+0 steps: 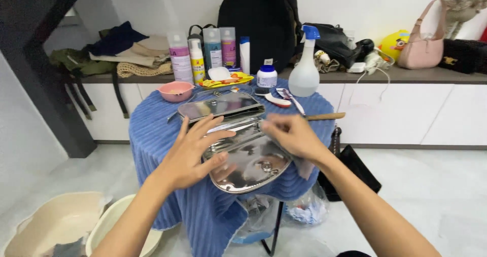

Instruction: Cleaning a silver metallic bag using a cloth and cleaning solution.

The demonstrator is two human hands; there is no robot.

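Observation:
A shiny silver metallic handbag (238,145) lies open on a small table covered by a blue ribbed cloth (152,135). Its mirror-like flap with a round clasp hangs over the near edge. My left hand (195,153) rests flat on the left part of the flap, fingers spread. My right hand (291,135) presses a grey cloth (304,166) against the bag's right side. The cloth's corner hangs below my wrist.
A pink bowl (176,90), a white jar (267,76), a spray bottle (305,69), brushes and several bottles (195,59) stand at the table's far side. Behind is a low cabinet with a black backpack (261,24) and a pink handbag (423,46). Beige basins (61,221) sit on the floor at lower left.

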